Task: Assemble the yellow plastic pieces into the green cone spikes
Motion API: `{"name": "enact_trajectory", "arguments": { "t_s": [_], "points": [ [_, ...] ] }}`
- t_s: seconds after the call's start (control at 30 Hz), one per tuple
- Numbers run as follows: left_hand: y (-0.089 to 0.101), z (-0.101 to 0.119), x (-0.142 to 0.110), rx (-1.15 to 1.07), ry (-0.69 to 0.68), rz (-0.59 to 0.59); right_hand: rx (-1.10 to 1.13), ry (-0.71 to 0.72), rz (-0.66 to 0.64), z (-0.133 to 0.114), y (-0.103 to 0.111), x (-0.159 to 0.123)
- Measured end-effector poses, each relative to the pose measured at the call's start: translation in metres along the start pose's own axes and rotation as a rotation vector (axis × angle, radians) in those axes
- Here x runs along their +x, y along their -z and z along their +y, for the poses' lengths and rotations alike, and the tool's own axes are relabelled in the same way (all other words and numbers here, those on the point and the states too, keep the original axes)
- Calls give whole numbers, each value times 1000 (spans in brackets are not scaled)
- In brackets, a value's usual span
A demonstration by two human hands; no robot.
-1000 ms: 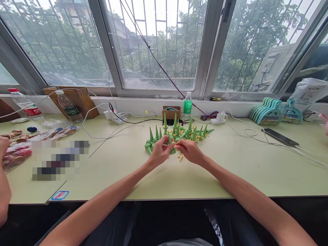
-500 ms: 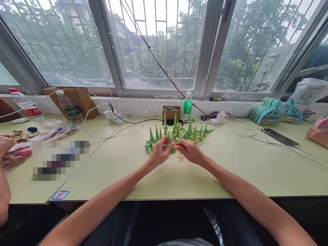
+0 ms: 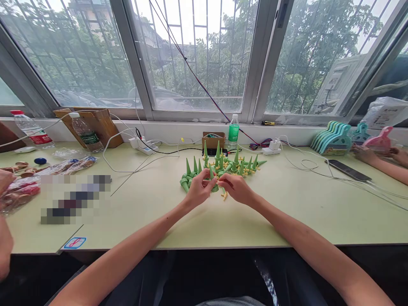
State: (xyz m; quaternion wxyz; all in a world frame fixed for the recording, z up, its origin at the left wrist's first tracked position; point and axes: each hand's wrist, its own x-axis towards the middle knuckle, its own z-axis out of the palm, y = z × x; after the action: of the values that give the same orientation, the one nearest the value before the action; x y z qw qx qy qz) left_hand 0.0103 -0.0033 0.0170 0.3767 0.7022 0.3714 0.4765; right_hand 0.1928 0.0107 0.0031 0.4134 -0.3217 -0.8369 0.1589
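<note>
In the middle of the table, my left hand (image 3: pixel 199 189) is closed around a green plant watering spike (image 3: pixel 211 171), its pointed end up between thumb and fingers. My right hand (image 3: pixel 237 188) meets it from the other side, fingertips pinched on a small yellow valve at the spike, mostly hidden by the fingers. Just behind both hands lies a pile of green watering spikes (image 3: pixel 236 162), several standing point up, with yellow valves among them. One yellow valve piece (image 3: pixel 225 196) shows on the table below my right fingers.
Behind the pile stand a small cardboard box (image 3: pixel 213 139) and a green-labelled bottle (image 3: pixel 233 129). White cables, a phone (image 3: pixel 348 170) and teal dustpans (image 3: pixel 331 138) are on the right. There a co-worker's hands hold a pink dustpan (image 3: pixel 381 140). Another person's hand (image 3: pixel 4 180) is at far left, near bagged items.
My hands stay almost still on the spike. At the right, the co-worker's hands have come into view and brought the pink dustpan beside the teal ones.
</note>
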Motion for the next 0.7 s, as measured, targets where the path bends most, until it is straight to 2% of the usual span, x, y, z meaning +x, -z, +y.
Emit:
{"name": "enact_trajectory", "arguments": {
  "t_s": [0.7],
  "points": [
    [0, -1, 0, 0, -3, -9, 22, -9, -3, 0, 0, 0]
  ]
}}
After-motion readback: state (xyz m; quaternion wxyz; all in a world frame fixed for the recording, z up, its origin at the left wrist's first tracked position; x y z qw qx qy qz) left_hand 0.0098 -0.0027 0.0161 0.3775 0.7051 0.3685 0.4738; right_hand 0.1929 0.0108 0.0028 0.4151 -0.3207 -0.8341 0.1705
